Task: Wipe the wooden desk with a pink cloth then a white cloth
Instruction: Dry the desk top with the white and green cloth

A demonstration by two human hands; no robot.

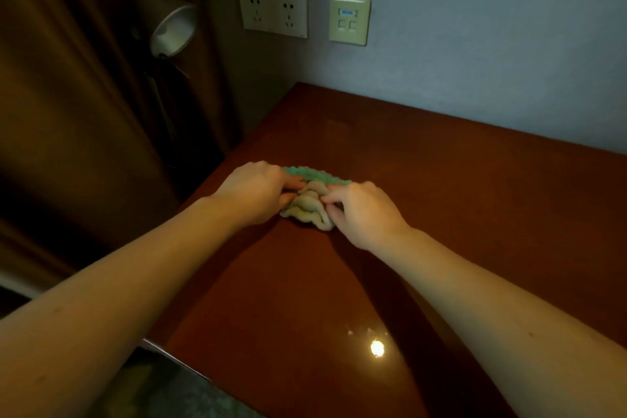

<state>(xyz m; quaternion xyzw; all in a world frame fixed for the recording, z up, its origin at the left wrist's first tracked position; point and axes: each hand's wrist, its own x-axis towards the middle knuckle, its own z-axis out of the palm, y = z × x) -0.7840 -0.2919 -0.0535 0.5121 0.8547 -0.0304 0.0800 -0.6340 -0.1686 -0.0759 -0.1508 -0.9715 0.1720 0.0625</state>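
Glossy wooden desk [441, 214], glare [377, 347] at 6 o'clock; at centre, left hand [252, 192] and right hand [364, 214] each pinch a bunched pale cloth [310, 209] from 9 and 3 o'clock. Likely best spread flat before wiping. Dim light: pink or white, cannot tell; green edge [315, 176] at its 12 o'clock half covered.

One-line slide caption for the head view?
Left hand and right hand bunch a pale cloth on the wooden desk, a green cloth just behind.
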